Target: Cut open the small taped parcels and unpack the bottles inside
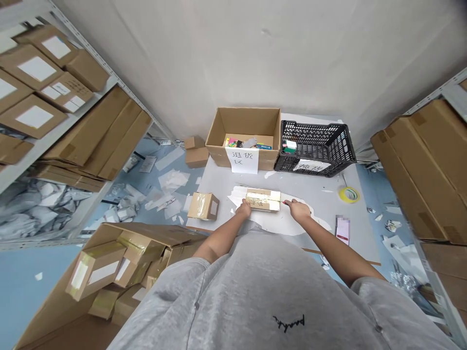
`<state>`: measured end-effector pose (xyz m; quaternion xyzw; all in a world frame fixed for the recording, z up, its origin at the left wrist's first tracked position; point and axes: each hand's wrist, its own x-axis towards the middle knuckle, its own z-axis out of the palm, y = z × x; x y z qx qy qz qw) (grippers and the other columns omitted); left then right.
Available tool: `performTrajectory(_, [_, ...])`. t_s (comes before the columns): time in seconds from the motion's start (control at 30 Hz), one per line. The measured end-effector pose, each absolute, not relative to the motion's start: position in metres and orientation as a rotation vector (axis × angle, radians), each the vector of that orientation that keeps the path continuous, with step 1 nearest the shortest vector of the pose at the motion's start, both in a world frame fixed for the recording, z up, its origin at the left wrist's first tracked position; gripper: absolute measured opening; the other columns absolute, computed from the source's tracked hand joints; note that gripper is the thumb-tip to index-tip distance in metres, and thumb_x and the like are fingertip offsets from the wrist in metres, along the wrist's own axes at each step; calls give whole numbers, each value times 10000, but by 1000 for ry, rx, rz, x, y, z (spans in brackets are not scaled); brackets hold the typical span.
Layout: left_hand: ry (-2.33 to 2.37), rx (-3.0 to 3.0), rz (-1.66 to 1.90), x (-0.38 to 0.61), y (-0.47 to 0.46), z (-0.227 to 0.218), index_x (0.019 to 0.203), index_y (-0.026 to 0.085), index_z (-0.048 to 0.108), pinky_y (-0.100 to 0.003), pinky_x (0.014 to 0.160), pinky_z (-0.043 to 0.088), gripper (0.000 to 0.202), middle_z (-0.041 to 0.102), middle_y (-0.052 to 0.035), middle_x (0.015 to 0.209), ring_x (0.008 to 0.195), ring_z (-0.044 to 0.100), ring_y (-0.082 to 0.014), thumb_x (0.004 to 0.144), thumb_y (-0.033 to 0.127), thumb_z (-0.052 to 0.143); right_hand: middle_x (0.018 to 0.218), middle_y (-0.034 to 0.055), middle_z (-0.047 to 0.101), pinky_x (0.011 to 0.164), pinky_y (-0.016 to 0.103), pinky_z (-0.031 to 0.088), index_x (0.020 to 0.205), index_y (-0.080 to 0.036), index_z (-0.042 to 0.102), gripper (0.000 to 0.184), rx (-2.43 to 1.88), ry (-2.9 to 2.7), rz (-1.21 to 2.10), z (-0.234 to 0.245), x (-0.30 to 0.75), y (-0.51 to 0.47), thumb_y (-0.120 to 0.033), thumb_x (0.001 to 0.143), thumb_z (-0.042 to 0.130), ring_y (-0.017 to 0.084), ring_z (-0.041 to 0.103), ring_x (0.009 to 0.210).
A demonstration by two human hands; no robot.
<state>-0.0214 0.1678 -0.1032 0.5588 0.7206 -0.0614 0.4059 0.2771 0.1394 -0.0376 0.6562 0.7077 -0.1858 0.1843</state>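
Note:
A small taped cardboard box (263, 199) lies on white paper on the grey table (328, 228). My left hand (243, 209) is closed against the box's left end. My right hand (297, 210) is at its right end, fingers curled, with something small and red at the fingertips that I cannot make out. A second small taped box (203, 205) sits near the table's left edge, apart from both hands.
An open cardboard box (243, 132) with a paper label and a black plastic crate (315, 146) stand at the table's far side. A yellow tape roll (349, 194) lies right. A big carton of parcels (109, 272) sits lower left. Shelves of boxes flank both sides.

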Motion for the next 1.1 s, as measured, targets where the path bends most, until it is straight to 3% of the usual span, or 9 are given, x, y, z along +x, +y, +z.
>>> performTrajectory(0.27, [1859,1429,-173,-18,168,-99,1372,185,404,-450,971,494,530,719,-175,1247,1163,692,-309,1073,515,116,1235,129,631,778,298,418,1526,-334,516,675,1811,2046,-583,-42,298,129,-19,932,455,242,671,998])
performTrajectory(0.43, [1898,1412,-164,-14,169,-97,1353,188,421,-443,969,496,513,720,-166,1239,1163,691,-314,1075,505,131,1250,108,666,778,297,450,1443,-315,586,466,2089,2084,-696,-51,329,134,-179,1024,438,241,682,998])
performTrajectory(0.53, [1937,1383,-150,-9,167,-97,1352,193,422,-447,958,504,510,725,-163,1217,1137,701,-314,1077,487,109,1203,89,704,756,266,480,1388,-273,607,373,2409,1991,-1010,-65,326,141,-329,1031,511,226,685,1009])
performTrajectory(0.6, [1967,1357,-140,-7,163,-98,1350,199,426,-441,946,513,503,729,-157,1204,1128,706,-309,1079,473,103,1084,73,727,675,248,498,1350,-229,601,417,2537,1803,-1361,-78,310,147,-423,982,609,194,693,832])
performTrajectory(0.7, [2014,1306,-128,-3,155,-99,1359,199,427,-420,921,530,486,734,-152,1199,1106,715,-290,1083,456,121,960,43,710,557,237,494,1255,-195,604,430,2608,1568,-1691,-96,278,158,-423,905,702,143,624,614])
performTrajectory(0.83, [2077,1256,-117,1,147,-100,1393,173,449,-413,964,531,500,726,-167,1237,1156,702,-281,1081,438,161,957,40,699,515,221,486,1211,-195,596,446,2717,1438,-1772,-112,244,169,-406,854,762,126,600,594])
performTrajectory(0.9, [2133,1252,-111,2,150,-100,1459,149,428,-443,1076,478,519,640,-203,1399,1314,615,-301,1070,415,212,976,49,703,514,219,489,1202,-192,598,447,2767,1389,-1756,-118,236,174,-401,847,770,127,603,606])
performTrajectory(1.0, [2247,1404,-81,4,162,-99,1614,125,249,-510,1249,275,661,317,-224,1674,1551,329,-336,1008,353,385,985,57,709,507,218,494,1182,-189,611,431,2811,1315,-1745,-122,233,181,-379,834,782,126,600,608])
performTrajectory(1.1, [2141,1800,-14,9,184,-96,1666,134,133,-543,1296,129,851,144,-187,1740,1613,138,-336,930,313,520,984,59,718,475,200,481,1165,-190,621,429,2824,1249,-1768,-121,234,188,-348,811,802,119,597,599])
